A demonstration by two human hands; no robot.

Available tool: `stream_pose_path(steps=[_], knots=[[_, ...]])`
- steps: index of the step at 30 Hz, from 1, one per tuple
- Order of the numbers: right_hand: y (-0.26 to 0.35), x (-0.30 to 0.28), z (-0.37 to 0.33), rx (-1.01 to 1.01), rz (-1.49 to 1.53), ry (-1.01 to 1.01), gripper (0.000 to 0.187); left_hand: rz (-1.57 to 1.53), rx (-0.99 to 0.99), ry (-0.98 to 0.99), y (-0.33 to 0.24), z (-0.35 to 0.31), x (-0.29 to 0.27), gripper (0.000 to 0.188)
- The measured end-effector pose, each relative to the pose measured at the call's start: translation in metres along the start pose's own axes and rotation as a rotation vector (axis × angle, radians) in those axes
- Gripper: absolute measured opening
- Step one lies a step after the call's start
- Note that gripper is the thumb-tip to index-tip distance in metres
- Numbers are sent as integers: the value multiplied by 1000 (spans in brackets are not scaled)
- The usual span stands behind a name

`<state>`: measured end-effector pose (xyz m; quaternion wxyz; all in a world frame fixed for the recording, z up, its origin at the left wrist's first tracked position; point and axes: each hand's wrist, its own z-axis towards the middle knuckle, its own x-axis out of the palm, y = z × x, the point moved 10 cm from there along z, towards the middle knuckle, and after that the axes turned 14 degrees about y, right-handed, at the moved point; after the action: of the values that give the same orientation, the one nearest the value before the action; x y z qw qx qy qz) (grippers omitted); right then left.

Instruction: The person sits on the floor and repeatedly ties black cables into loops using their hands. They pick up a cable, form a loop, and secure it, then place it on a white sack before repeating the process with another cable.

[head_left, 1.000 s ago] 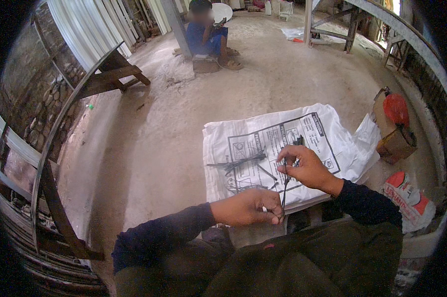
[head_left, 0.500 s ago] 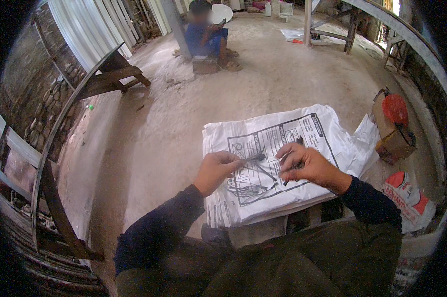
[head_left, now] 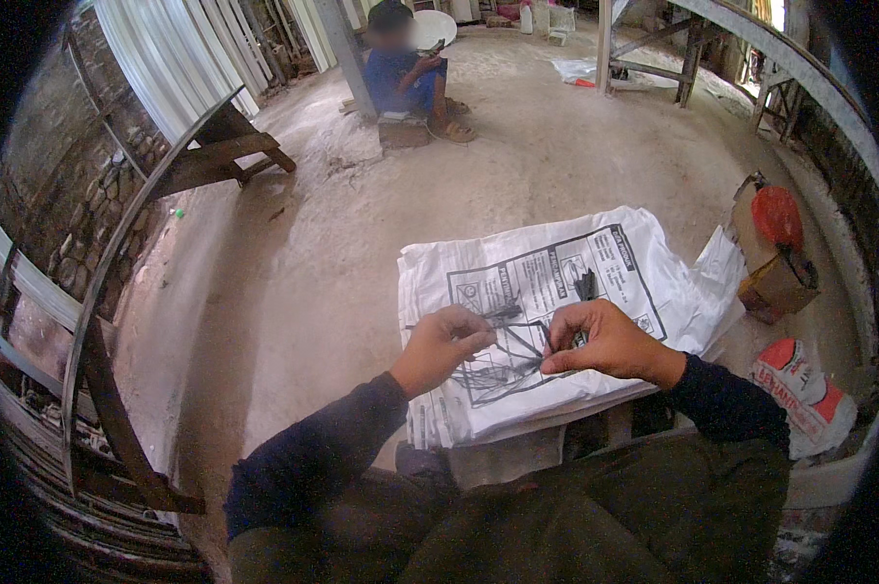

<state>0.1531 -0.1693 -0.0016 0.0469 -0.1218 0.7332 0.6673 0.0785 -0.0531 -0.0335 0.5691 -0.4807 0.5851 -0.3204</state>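
Observation:
Thumb and fingers of my left hand (head_left: 449,346) are pinched on a thin black strand (head_left: 519,343), which stretches across to my right hand. Closed in a pinch too, my right hand (head_left: 600,341) grips the strand's other end; whether it is wire or plastic I cannot tell. Both hands are just above a stack of folded white printed sacks (head_left: 430,263). On the top sack, beyond my right hand, lies a small bundle of black strips (head_left: 586,284). Another dark bundle (head_left: 503,312) shows beside my left fingertips.
At the right stand a cardboard box (head_left: 766,277) with a red bag (head_left: 776,215) and, nearer, a red-and-white sack (head_left: 805,389). A person (head_left: 401,83) sits on a block at the back by a post. Wooden bench frames (head_left: 216,146) stand at left and back right.
My right hand has come left and down toward my left hand and now pinches the strand. The black bundle beyond it shows more fully on the sack.

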Motion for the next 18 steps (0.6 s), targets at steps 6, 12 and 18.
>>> stream_pose_path(steps=[6, 12, 18], knots=[[-20, -33, -5, 37, -203, -341, 23, 144, 336, 266, -40, -8, 43, 11], [-28, -37, 4, 86, -408, -347, 20, -130, 268, 556, -56, -21, 97, 14], [-14, -45, 2, -20, -560, -419, 19, -147, 310, 572, -58, -21, 104, 17]])
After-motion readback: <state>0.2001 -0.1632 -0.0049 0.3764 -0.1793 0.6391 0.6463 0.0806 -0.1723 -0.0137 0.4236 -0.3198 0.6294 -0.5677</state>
